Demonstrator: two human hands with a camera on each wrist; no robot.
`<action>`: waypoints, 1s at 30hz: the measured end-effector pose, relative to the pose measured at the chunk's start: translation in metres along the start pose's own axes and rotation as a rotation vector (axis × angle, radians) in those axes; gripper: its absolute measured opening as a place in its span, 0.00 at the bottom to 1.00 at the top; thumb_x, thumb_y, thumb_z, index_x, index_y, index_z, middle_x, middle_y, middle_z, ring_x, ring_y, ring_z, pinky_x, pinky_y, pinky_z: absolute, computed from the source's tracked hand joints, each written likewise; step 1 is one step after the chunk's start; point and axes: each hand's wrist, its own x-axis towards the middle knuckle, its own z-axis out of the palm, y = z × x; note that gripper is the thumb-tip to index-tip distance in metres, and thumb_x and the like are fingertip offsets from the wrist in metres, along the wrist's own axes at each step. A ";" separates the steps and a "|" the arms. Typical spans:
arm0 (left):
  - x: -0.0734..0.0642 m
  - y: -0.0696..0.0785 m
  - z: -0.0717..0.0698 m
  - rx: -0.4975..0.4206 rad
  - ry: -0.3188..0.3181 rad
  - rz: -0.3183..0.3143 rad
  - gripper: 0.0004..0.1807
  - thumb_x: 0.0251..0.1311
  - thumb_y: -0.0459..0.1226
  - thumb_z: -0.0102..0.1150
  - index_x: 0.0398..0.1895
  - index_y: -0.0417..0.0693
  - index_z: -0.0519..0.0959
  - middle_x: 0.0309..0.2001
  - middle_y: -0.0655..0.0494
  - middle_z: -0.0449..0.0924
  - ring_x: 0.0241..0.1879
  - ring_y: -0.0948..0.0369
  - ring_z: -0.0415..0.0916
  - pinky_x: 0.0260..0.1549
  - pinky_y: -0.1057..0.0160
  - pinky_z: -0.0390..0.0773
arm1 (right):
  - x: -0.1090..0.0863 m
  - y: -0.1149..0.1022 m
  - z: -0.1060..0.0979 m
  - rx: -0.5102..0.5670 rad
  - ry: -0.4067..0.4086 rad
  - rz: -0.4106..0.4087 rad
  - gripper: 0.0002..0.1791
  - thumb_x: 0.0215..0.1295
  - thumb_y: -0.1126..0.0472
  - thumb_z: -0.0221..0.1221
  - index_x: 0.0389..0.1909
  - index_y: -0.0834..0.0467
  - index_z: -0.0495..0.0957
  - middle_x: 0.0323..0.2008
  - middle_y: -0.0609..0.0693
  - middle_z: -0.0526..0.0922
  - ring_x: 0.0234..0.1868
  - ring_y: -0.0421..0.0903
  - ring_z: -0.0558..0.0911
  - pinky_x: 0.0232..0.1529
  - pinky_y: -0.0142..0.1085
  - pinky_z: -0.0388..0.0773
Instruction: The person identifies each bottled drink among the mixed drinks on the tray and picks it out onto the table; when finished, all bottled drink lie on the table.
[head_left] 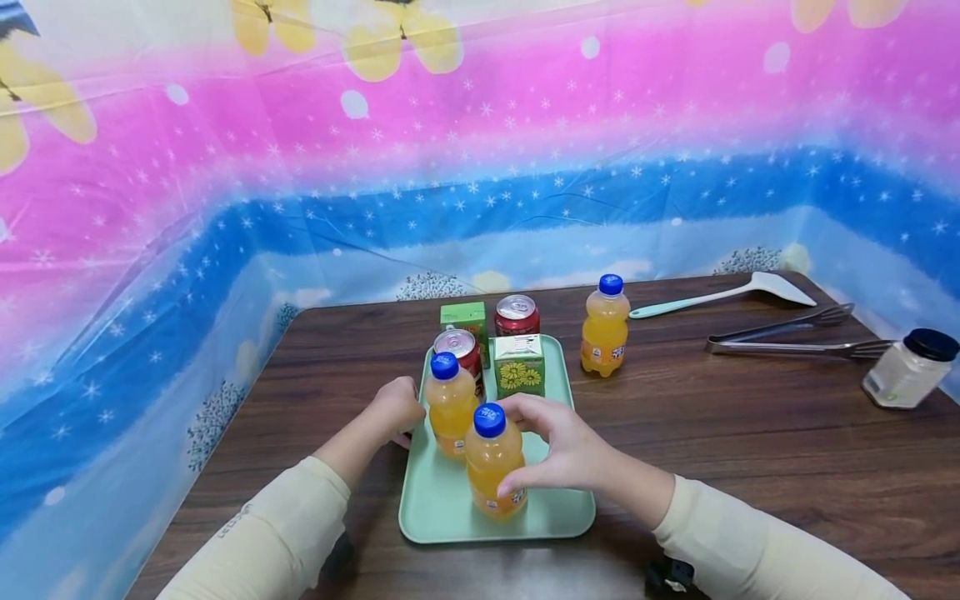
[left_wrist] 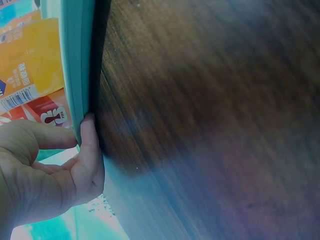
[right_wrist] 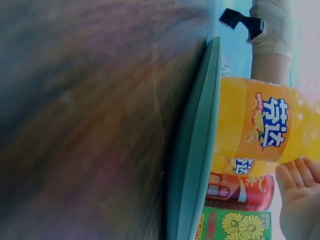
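Note:
In the head view, a pale green tray (head_left: pixel 558 521) lies on the table, and my left hand (head_left: pixel 397 408) is at its left edge. The left wrist view shows that hand (left_wrist: pixel 55 170) pinching the tray rim between thumb and fingers. My right hand (head_left: pixel 558 446) curves around the front orange soda bottle (head_left: pixel 495 462), thumb on its near side; this bottle (right_wrist: pixel 270 120) stands upright on the tray. Behind it are a second orange soda bottle (head_left: pixel 450 408), a red can (head_left: pixel 459 343), another red can (head_left: pixel 517 315), a yellow-flowered green drink carton (head_left: pixel 520 367) and another green carton (head_left: pixel 467 317).
Right of the tray stands a third orange soda bottle (head_left: pixel 604 329). Farther right lie a white spatula (head_left: pixel 720 296) with a mint handle, metal tongs (head_left: pixel 780 343) and a tilted-looking black-lidded jar (head_left: pixel 909 371). A printed cloth (head_left: pixel 450 167) hangs behind the brown table (head_left: pixel 712 450).

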 end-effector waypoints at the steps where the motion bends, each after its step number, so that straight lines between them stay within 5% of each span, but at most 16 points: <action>1: 0.000 0.000 0.000 0.002 0.000 0.000 0.07 0.52 0.23 0.51 0.34 0.34 0.68 0.29 0.43 0.69 0.26 0.52 0.76 0.16 0.58 0.82 | 0.000 0.000 0.001 -0.003 -0.002 0.011 0.34 0.45 0.60 0.72 0.56 0.56 0.71 0.51 0.47 0.76 0.52 0.46 0.75 0.52 0.40 0.77; 12: 0.000 -0.001 0.000 -0.024 -0.005 -0.006 0.07 0.53 0.23 0.51 0.35 0.35 0.68 0.30 0.42 0.69 0.27 0.52 0.76 0.15 0.58 0.82 | 0.002 -0.005 0.004 0.020 0.002 0.102 0.31 0.46 0.60 0.72 0.53 0.56 0.72 0.50 0.46 0.77 0.51 0.44 0.76 0.54 0.38 0.76; 30: 0.000 -0.002 0.000 -0.004 -0.006 0.010 0.08 0.52 0.23 0.50 0.36 0.34 0.68 0.29 0.42 0.70 0.26 0.52 0.76 0.15 0.60 0.82 | 0.000 -0.006 0.005 0.032 0.018 0.094 0.30 0.48 0.61 0.71 0.54 0.56 0.72 0.49 0.45 0.77 0.51 0.45 0.77 0.53 0.39 0.76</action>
